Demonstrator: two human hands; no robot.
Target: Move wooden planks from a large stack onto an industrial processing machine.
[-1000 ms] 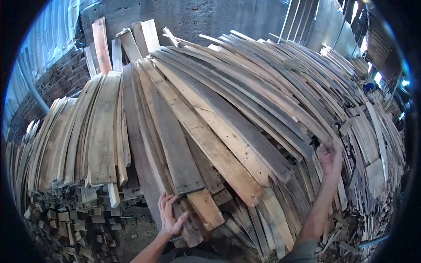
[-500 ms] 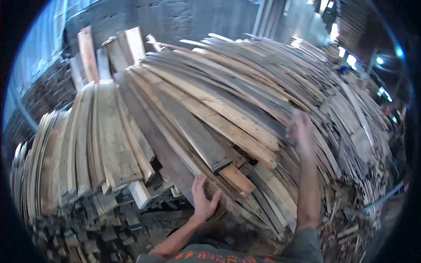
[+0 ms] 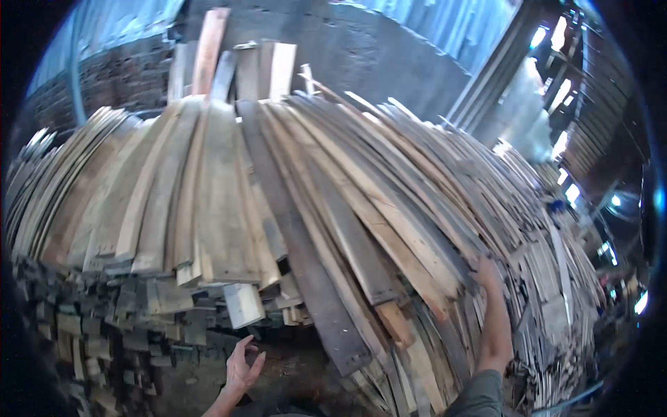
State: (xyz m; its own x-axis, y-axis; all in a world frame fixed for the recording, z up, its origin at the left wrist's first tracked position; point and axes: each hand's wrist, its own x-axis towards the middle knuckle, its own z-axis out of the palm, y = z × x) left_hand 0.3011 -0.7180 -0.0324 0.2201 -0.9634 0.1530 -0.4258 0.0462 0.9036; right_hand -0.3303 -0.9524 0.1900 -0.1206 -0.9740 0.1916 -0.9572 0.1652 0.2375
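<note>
My left hand (image 3: 243, 367) is raised in front of the pile, fingers apart and slightly curled, holding nothing. It is below a short pale board end (image 3: 243, 306) and left of a long dark plank (image 3: 313, 271) that sticks out toward me. My right arm reaches to the right side of the pile, where my right hand (image 3: 488, 272) rests at the ends of some long planks. A grey-dark plank (image 3: 438, 254) and a pale plank (image 3: 417, 257) lie just left of it. Blur hides what those fingers do.
A thick row of stacked planks (image 3: 226, 208) fills the left. Several upright boards (image 3: 281, 73) lean at the back wall (image 3: 333, 52). Cut board ends (image 3: 167, 295) jut out under the stack. Thin wood strips (image 3: 549, 278) are heaped at the right.
The view has turned, so the pile sits lower and more squarely ahead. My left hand has come off the plank edge and moved left. My right hand remains by the plank ends on the right.
</note>
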